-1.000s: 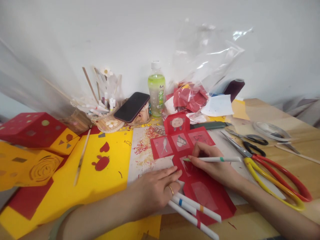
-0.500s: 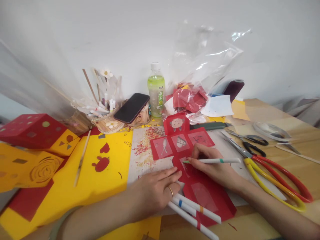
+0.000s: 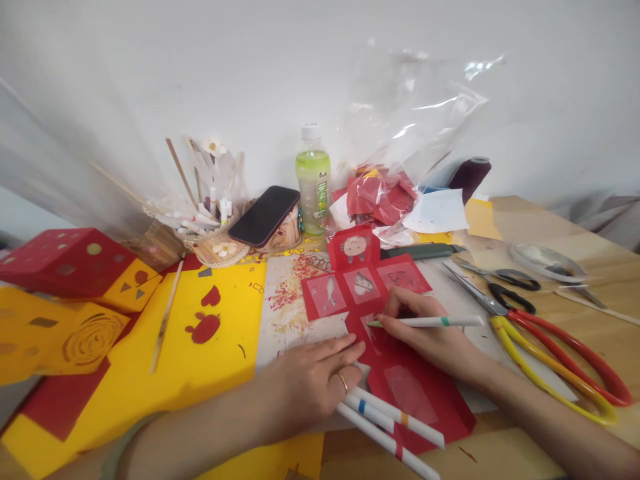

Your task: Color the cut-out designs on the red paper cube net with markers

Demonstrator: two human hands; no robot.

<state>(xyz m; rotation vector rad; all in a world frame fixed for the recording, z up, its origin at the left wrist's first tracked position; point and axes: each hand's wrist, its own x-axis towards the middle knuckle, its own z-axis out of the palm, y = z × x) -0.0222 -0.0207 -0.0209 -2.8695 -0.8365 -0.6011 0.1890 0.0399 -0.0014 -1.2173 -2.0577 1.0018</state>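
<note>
My right hand (image 3: 417,328) grips a white marker (image 3: 457,321) with a green band, its green tip touching a pale window panel on a red paper cutout (image 3: 425,380). The cutout is a cross-like box net with several panels, some bearing drawings such as a face and a mushroom-like shape. My left hand (image 3: 320,373), a ring on one finger, presses its fingertips on the net's left edge. From under its palm stick out felt-tip markers (image 3: 380,437) with blue, orange and red bands, held in the curled hand.
Large scissors (image 3: 555,353) with red and yellow handles lie right, beside black-handled scissors (image 3: 515,280). Behind stand a green drink bottle (image 3: 313,183), a phone (image 3: 266,215) on a basket and a bag of red scraps (image 3: 383,193). Yellow sheets (image 3: 165,387) and a red box (image 3: 65,260) are left.
The view has shifted very slightly. Both hands and the green marker stay in nearly the same place on the red paper.
</note>
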